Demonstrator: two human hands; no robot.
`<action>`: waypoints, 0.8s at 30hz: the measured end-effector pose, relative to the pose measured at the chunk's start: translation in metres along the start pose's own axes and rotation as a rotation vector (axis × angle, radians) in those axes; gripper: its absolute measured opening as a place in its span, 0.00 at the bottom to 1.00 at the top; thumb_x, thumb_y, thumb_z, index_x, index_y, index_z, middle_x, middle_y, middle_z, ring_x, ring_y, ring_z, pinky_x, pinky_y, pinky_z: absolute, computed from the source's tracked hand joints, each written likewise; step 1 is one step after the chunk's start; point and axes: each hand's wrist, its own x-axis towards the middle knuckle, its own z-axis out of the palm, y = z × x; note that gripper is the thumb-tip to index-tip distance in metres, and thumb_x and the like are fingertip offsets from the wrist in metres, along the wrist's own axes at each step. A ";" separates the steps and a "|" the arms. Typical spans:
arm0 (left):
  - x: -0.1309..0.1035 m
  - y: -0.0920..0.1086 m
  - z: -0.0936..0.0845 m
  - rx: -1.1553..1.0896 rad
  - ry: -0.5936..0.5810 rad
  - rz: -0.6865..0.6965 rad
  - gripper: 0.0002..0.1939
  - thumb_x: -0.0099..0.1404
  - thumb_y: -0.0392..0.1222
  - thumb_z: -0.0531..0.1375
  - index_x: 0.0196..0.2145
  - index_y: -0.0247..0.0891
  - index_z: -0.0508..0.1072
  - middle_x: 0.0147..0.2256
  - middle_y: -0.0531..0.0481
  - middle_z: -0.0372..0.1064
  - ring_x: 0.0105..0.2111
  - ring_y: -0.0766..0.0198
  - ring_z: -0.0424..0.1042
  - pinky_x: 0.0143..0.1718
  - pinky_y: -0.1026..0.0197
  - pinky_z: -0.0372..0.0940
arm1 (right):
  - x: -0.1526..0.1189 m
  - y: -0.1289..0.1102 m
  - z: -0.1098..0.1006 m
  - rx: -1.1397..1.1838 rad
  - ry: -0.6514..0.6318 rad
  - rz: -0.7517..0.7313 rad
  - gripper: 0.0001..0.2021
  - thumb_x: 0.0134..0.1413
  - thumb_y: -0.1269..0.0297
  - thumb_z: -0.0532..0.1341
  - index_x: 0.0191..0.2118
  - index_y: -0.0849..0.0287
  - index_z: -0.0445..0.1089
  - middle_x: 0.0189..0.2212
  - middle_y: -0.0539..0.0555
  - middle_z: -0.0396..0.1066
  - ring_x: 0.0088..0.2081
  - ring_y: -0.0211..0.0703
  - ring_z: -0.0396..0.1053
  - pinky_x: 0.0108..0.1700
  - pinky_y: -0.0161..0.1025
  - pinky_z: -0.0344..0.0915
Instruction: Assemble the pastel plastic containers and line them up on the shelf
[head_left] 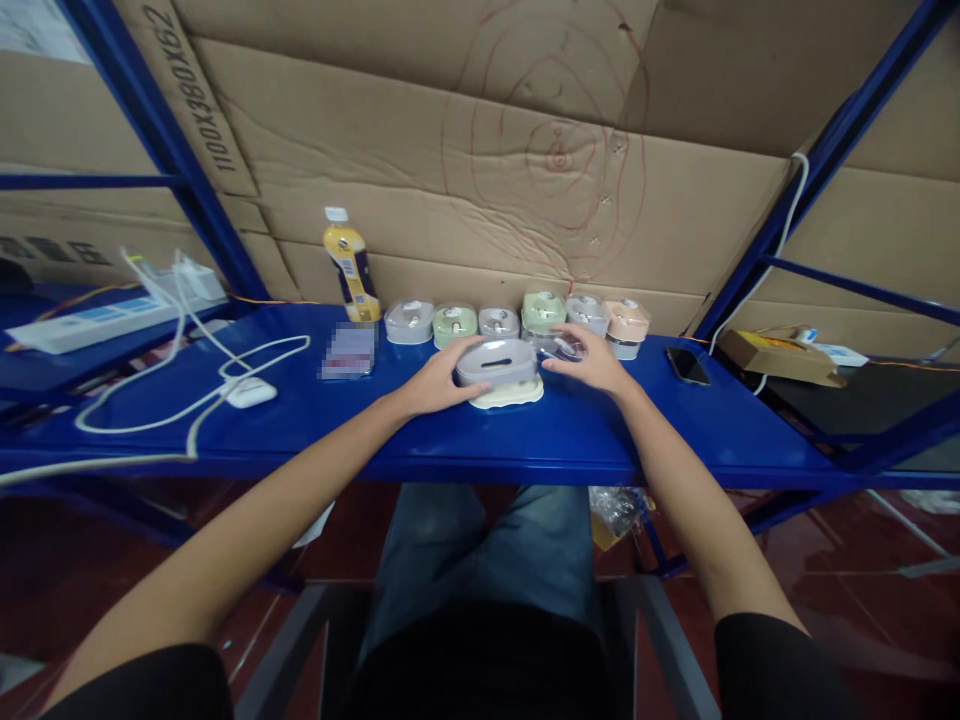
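My left hand (441, 382) is wrapped round the left side of a grey oval box (496, 364) with a dark slot in its top. Beneath that box a cream piece with a wavy edge (510, 393) lies on the blue table. In my right hand (592, 362) is a clear plastic cover (556, 346), tilted just right of the grey box. Behind both hands stands a row of similar small boxes with clear tops: a grey one (409, 322), a green one (454, 325), another grey one (499, 322), and others at the right, some stacked, including a peach one (627, 318).
A yellow bottle (351, 268) and a pixelated flat item (349, 352) are at the left. White cables and a charger (250, 392) lie further left. A phone (687, 366) sits at the right, near a cardboard box (781, 358). Cardboard (360, 150) lines the back.
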 end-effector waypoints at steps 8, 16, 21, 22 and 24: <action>0.005 0.008 0.023 -0.078 -0.108 -0.055 0.58 0.58 0.63 0.72 0.76 0.37 0.54 0.75 0.27 0.57 0.73 0.31 0.61 0.73 0.31 0.58 | 0.008 -0.030 0.033 0.000 -0.252 -0.257 0.37 0.47 0.40 0.78 0.62 0.49 0.79 0.58 0.59 0.79 0.60 0.61 0.76 0.66 0.59 0.69; 0.006 0.004 0.029 -0.096 -0.118 -0.067 0.63 0.53 0.64 0.76 0.76 0.37 0.53 0.75 0.27 0.56 0.73 0.29 0.61 0.72 0.31 0.59 | 0.007 -0.025 0.043 -0.066 -0.289 -0.282 0.40 0.48 0.40 0.78 0.66 0.46 0.76 0.60 0.59 0.76 0.60 0.62 0.76 0.66 0.59 0.69; 0.007 0.006 0.028 -0.106 -0.123 -0.094 0.63 0.52 0.63 0.76 0.74 0.36 0.55 0.73 0.26 0.59 0.72 0.29 0.63 0.71 0.31 0.61 | 0.007 -0.025 0.044 -0.073 -0.273 -0.311 0.40 0.48 0.41 0.79 0.66 0.47 0.76 0.59 0.60 0.76 0.60 0.63 0.75 0.66 0.60 0.69; 0.007 0.006 0.027 -0.108 -0.122 -0.099 0.62 0.52 0.63 0.76 0.74 0.35 0.55 0.73 0.26 0.60 0.71 0.29 0.63 0.71 0.31 0.61 | 0.007 -0.026 0.044 -0.077 -0.271 -0.311 0.40 0.48 0.41 0.79 0.66 0.47 0.77 0.59 0.60 0.76 0.60 0.63 0.75 0.66 0.60 0.69; 0.008 0.006 0.027 -0.112 -0.118 -0.106 0.62 0.51 0.62 0.76 0.74 0.35 0.55 0.72 0.25 0.61 0.71 0.29 0.64 0.70 0.31 0.61 | 0.007 -0.026 0.045 -0.079 -0.272 -0.304 0.40 0.47 0.41 0.79 0.65 0.47 0.77 0.59 0.60 0.75 0.59 0.63 0.76 0.66 0.61 0.69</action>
